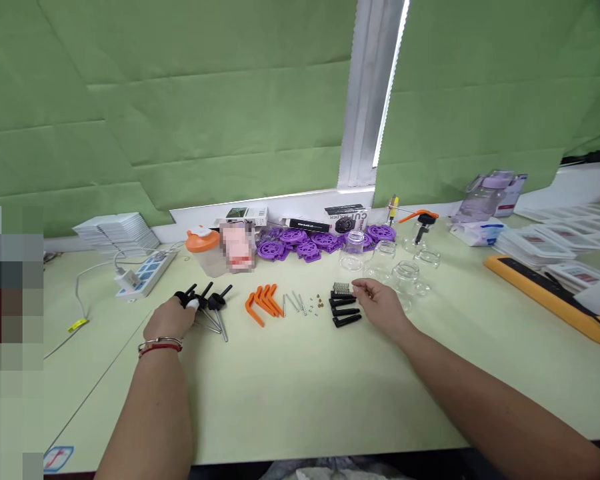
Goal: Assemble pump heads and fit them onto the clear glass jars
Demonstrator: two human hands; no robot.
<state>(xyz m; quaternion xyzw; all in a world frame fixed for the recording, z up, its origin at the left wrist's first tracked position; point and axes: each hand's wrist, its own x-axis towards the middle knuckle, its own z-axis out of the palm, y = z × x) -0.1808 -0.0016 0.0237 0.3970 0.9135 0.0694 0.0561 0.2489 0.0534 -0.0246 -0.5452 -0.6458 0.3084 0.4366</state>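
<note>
My left hand (173,316) has its fingers closed around one of the black knobs with metal rods, beside another black knob (217,302). My right hand (380,303) is pinched at the right end of the springs (341,288); whatever its fingertips hold is too small to make out. Below the springs lie black levers (345,311). Between my hands are several orange curved handles (266,301), thin metal pins (300,303) and tiny brass and silver pieces (319,301).
Purple parts (307,250) line the back, near an orange-lidded cup (203,248) and a pink item (237,247). Glass jars (383,259) stand behind my right hand. A power strip (147,275) lies left; an orange-edged case (545,297) and white frames (535,241) lie right.
</note>
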